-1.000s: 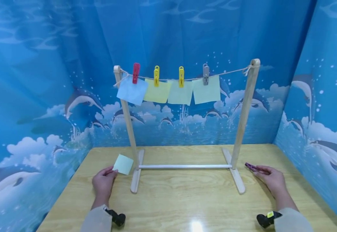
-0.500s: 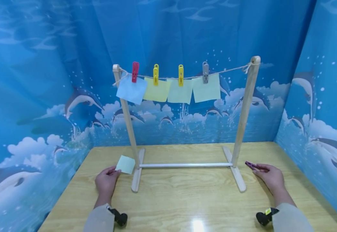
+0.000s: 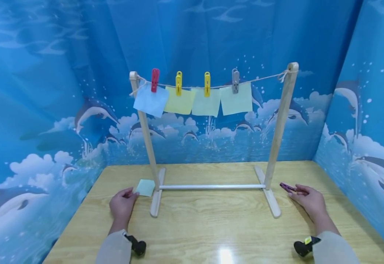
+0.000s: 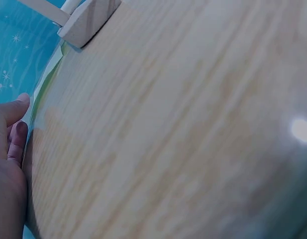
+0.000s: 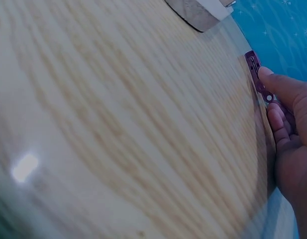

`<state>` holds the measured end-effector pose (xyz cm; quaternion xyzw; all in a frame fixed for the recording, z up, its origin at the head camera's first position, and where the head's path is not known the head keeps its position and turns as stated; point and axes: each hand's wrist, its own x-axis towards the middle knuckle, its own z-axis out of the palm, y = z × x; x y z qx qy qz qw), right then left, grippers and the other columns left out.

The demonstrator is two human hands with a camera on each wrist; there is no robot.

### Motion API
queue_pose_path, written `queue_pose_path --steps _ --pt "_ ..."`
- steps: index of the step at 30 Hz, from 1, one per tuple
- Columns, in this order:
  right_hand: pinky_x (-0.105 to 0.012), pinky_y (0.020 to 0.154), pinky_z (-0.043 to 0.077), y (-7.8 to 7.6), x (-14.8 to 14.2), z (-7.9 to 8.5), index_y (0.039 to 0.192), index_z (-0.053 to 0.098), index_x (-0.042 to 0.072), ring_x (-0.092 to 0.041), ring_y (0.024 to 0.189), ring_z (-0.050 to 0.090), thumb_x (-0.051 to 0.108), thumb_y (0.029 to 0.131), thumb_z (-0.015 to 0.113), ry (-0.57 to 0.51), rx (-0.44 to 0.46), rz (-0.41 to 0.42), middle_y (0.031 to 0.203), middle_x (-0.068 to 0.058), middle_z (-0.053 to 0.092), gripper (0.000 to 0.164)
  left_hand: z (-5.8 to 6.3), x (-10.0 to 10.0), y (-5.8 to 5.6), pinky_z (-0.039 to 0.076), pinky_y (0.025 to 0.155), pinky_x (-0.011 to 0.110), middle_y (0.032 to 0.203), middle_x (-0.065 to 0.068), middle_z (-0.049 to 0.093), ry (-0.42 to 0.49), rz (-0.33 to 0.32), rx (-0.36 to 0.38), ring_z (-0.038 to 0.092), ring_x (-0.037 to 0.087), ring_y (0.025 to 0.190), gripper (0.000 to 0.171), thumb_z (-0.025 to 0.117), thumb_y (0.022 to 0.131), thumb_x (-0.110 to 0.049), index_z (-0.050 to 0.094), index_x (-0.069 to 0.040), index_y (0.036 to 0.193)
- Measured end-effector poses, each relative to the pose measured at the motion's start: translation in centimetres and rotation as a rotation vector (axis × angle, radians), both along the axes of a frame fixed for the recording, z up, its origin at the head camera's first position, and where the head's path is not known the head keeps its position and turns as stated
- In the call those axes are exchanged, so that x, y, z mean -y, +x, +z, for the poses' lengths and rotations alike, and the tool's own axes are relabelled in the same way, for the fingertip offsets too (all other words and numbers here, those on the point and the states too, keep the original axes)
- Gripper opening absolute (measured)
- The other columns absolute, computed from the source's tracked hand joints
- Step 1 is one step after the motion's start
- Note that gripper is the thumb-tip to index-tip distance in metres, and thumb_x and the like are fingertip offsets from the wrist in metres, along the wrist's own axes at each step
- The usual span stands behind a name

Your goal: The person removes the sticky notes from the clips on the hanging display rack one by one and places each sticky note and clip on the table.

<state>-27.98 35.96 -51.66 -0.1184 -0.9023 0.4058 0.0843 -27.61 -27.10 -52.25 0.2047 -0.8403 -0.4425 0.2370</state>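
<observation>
My left hand (image 3: 123,206) pinches a corner of a small pale green square of paper (image 3: 145,187) beside the stand's left foot (image 3: 156,205). In the left wrist view that paper (image 4: 46,82) appears almost edge-on, past the thumb. On the other side, my right hand (image 3: 309,202) holds a purple clothespin (image 3: 287,187) just right of the stand's right foot (image 3: 272,204). The right wrist view has the clothespin (image 5: 254,69) between thumb and fingers, its tip pointing away. Neither hand touches the stand.
A string (image 3: 267,77) joins the wooden posts. From it hang blue (image 3: 149,102), yellow (image 3: 178,103) and two pale green papers (image 3: 205,105), clipped by red, yellow and grey clothespins. A white bar (image 3: 211,187) links the feet on the wooden table (image 3: 211,223). Blue curtains surround it.
The paper in my left hand has turned a little and tipped flatter, and the hand has shifted slightly right. My right hand keeps its hold on the clothespin, nearly still.
</observation>
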Motion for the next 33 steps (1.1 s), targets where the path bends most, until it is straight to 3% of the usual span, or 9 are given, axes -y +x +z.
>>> queue_pose_path --steps 7,14,17,25,31,33 --pt "-0.013 0.065 0.046 0.1 -0.4 0.0 0.133 0.051 -0.01 -0.004 0.083 0.054 0.038 0.088 0.073 -0.055 -0.003 0.006 0.117 -0.026 0.061 0.07 0.2 -0.1 -0.1 0.056 0.079 0.041 0.106 0.019 0.07 0.042 -0.01 -0.007 0.066 0.028 0.092 0.031 0.077 0.084 -0.011 0.07 -0.001 0.112" --pt "-0.01 0.067 0.047 0.3 -0.5 -0.2 0.135 0.049 -0.009 0.008 0.077 0.052 0.036 0.087 0.075 -0.157 -0.006 0.002 0.111 -0.018 0.065 0.071 0.2 0.2 0.2 0.051 0.071 0.02 0.109 0.018 0.069 0.081 -0.036 -0.004 0.065 0.027 0.095 0.035 0.077 0.085 -0.013 0.068 -0.003 0.118" --pt "-0.01 0.066 0.048 0.3 -0.4 -0.3 0.134 0.05 -0.009 0.01 0.075 0.051 0.033 0.087 0.075 -0.181 -0.023 -0.013 0.107 -0.013 0.066 0.068 0.2 0.4 0.2 0.048 0.069 0.016 0.108 0.018 0.069 0.087 -0.034 -0.001 0.064 0.026 0.094 0.036 0.077 0.085 -0.013 0.068 -0.003 0.118" --pt "-0.015 0.065 0.05 0.1 0.1 -0.3 0.136 0.05 -0.006 0.012 0.076 0.051 0.035 0.085 0.077 -0.222 -0.032 -0.033 0.112 -0.014 0.066 0.07 0.6 0.7 0.3 0.046 0.063 0.008 0.111 0.017 0.068 0.112 -0.027 -0.013 0.063 0.024 0.094 0.037 0.076 0.085 -0.013 0.067 -0.003 0.119" --pt "-0.015 0.064 0.049 0.7 0.1 0.2 0.14 0.047 -0.003 0.014 0.079 0.047 0.04 0.089 0.071 -0.222 -0.029 -0.051 0.127 -0.022 0.057 0.071 0.9 1.0 0.3 0.049 0.068 0.008 0.122 0.016 0.064 0.238 -0.062 -0.005 0.06 0.009 0.089 0.043 0.075 0.086 -0.013 0.063 -0.004 0.126" --pt "-0.013 0.066 0.049 1.1 0.2 0.4 0.141 0.046 -0.003 0.015 0.08 0.049 0.039 0.09 0.071 -0.242 -0.044 -0.045 0.127 -0.018 0.058 0.07 1.2 1.1 0.4 0.048 0.069 0.008 0.124 0.016 0.062 0.283 -0.063 -0.01 0.058 0.004 0.087 0.045 0.075 0.086 -0.013 0.061 -0.004 0.128"
